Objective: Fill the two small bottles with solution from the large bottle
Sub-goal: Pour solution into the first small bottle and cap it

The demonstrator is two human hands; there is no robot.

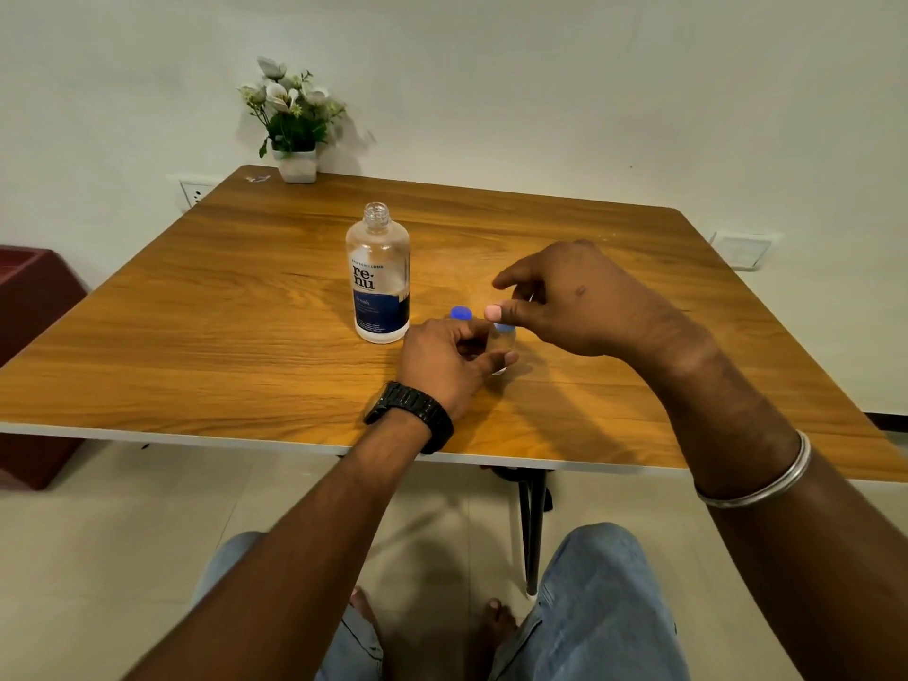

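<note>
The large clear bottle (377, 277) with a blue and white label stands uncapped near the middle of the wooden table (196, 336). Right of it, my left hand (442, 361) grips a small clear bottle with a blue cap (504, 331) standing on the table. A second small bottle's blue cap (461, 313) shows just behind my left hand; its body is hidden. My right hand (565, 297) hovers over the held bottle with curled fingers, its thumb tip beside the cap. A small pale glint shows between its fingers; what it is cannot be made out.
A white pot of artificial flowers (295, 140) stands at the table's far left corner against the wall. A dark red box (29, 336) sits on the floor to the left. The table's near edge runs just under my wrists, with my knees below.
</note>
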